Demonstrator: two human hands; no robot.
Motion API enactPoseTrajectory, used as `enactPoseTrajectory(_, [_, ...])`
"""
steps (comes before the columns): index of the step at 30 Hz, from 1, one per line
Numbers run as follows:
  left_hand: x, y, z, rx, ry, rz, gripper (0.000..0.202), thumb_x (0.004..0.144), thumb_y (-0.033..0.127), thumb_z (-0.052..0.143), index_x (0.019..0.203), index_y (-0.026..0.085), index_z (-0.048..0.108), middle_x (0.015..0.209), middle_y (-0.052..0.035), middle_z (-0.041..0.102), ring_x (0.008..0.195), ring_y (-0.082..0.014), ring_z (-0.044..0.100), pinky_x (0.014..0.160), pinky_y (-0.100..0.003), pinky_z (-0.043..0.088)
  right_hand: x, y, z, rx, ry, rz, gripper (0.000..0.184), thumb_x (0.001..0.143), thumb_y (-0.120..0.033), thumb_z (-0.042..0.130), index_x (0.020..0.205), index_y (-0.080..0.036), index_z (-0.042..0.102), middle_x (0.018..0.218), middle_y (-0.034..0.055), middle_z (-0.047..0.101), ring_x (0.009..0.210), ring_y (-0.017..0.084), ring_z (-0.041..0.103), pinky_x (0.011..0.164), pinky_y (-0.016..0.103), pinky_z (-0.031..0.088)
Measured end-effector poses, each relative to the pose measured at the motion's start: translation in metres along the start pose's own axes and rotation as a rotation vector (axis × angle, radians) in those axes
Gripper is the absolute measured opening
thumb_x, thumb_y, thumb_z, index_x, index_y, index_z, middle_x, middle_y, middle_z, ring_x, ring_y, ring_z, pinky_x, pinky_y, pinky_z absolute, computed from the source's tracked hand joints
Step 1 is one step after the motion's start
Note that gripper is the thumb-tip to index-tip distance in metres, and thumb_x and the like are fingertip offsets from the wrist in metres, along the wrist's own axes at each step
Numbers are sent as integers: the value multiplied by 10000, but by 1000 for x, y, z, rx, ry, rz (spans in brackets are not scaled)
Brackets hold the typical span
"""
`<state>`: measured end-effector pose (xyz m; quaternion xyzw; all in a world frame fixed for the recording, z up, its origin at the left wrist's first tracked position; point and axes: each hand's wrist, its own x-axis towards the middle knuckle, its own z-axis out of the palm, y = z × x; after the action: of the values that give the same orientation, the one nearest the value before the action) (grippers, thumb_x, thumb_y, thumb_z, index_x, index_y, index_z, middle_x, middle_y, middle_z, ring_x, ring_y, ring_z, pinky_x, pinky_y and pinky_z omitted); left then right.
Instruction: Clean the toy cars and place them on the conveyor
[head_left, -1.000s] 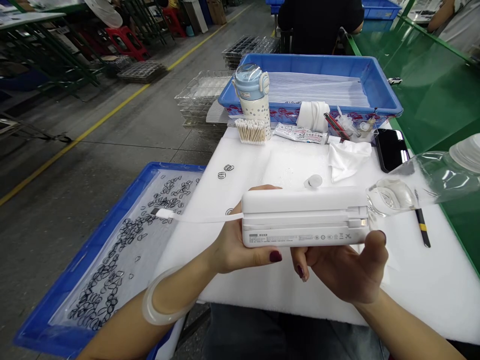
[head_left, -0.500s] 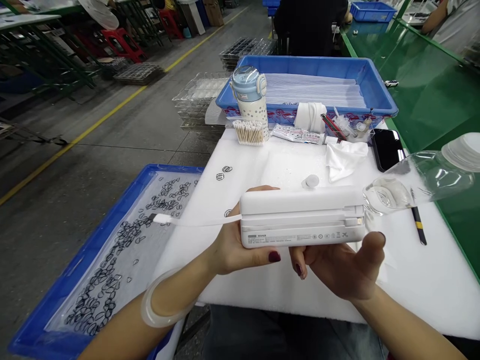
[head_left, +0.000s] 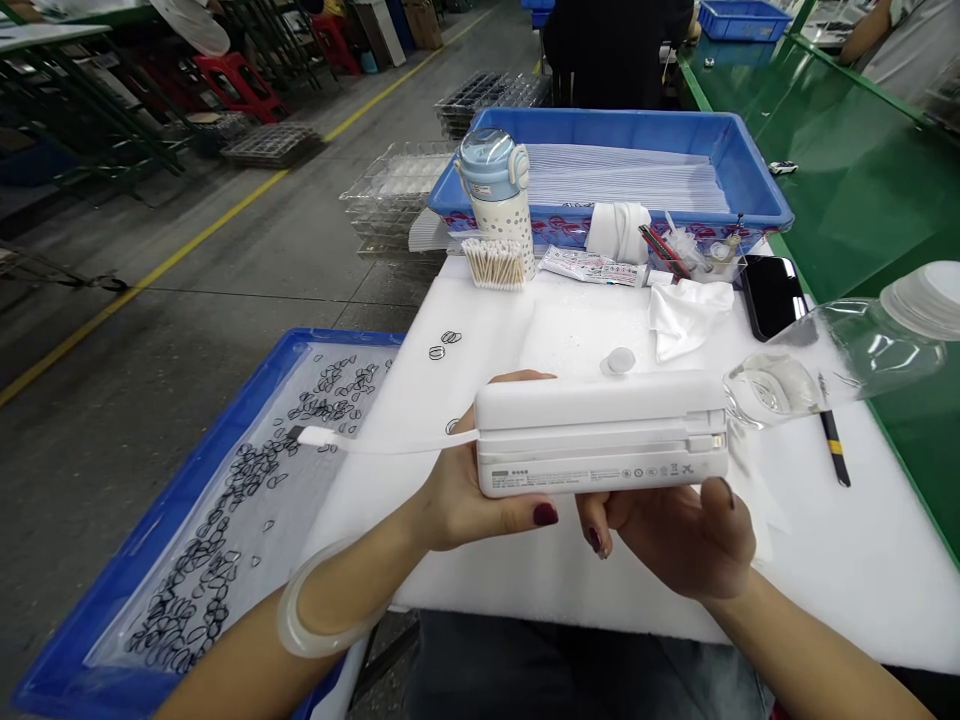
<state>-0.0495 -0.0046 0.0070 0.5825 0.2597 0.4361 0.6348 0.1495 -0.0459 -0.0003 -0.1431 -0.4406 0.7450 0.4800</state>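
Note:
A white power bank (head_left: pixel 600 435) with small grey print along its side lies level across my view, above the table. My left hand (head_left: pixel 469 495) is closed around its left end, thumb along the bottom edge. From that end a white cable (head_left: pixel 390 440) sticks out to the left, with a dark-tipped plug. A short connector is tucked into the right end. My right hand (head_left: pixel 675 540) is just under the right half, open, thumb apart and raised; some of its fingers go out of sight behind the power bank, so contact is unclear.
A clear bottle (head_left: pixel 847 350) lies tilted at right, near tweezers (head_left: pixel 836 450) and a phone (head_left: pixel 772 297). Cotton swabs (head_left: pixel 493 264), a flask (head_left: pixel 495 190) and a blue bin (head_left: pixel 600 125) stand behind. Black rings fill a blue tray (head_left: pixel 82 620) at lower left.
My right thumb has drawn in a little to the left and down. The power bank, held in my left hand, stays nearly in place; the whole view has shifted slightly.

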Motion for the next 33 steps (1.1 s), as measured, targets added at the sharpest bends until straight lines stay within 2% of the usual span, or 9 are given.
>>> enactPoseTrajectory(5, [1, -1, 0, 1, -6, 20, 730, 679, 257, 849, 1317, 262, 495, 1040, -58, 654, 941, -255, 656, 764, -342, 591, -1, 1, 0, 38, -11, -23, 454, 935, -590, 448, 906, -193, 666, 729, 50, 596, 665, 191, 513, 645, 329, 401])
enactPoseTrajectory(14, [-1, -2, -1, 2, 8, -12, 760, 659, 254, 855, 1317, 258, 476, 1091, -74, 640, 1013, -296, 637, 791, -376, 586, -3, 2, -1, 41, -20, -4, 451, 927, -591, 461, 890, -190, 665, 754, 64, 604, 688, 200, 508, 665, 342, 406])
enactPoseTrajectory(19, [-1, -4, -2, -62, -35, -16, 758, 674, 232, 847, 1325, 274, 460, 1099, -65, 637, 1020, -293, 648, 780, -380, 595, -6, 5, -3, 110, -10, -50, 351, 936, -552, 494, 920, -227, 625, 804, 45, 605, 743, 196, 539, 701, 333, 427])
enactPoseTrajectory(26, [-1, -2, 3, -154, -161, 5, 657, 802, 198, 749, 1346, 301, 397, 995, -49, 698, 983, -318, 710, 823, -493, 612, -4, 1, -1, 85, -29, -11, 353, 942, -529, 498, 947, -210, 648, 780, 52, 614, 733, 190, 514, 709, 327, 425])
enactPoseTrajectory(29, [-1, 1, 4, -130, -123, 16, 655, 778, 198, 777, 1325, 288, 429, 983, -49, 698, 968, -308, 711, 829, -464, 605, -4, 1, -1, 89, -23, -7, 338, 946, -513, 496, 976, -215, 653, 780, 54, 624, 726, 193, 510, 696, 327, 419])
enactPoseTrajectory(33, [-2, 0, 2, -134, -87, -27, 703, 757, 216, 799, 1338, 311, 416, 973, -26, 664, 852, -247, 696, 721, -372, 592, -6, 1, -2, 86, -29, -2, 402, 938, -542, 499, 964, -191, 693, 791, 60, 609, 739, 193, 523, 716, 328, 421])
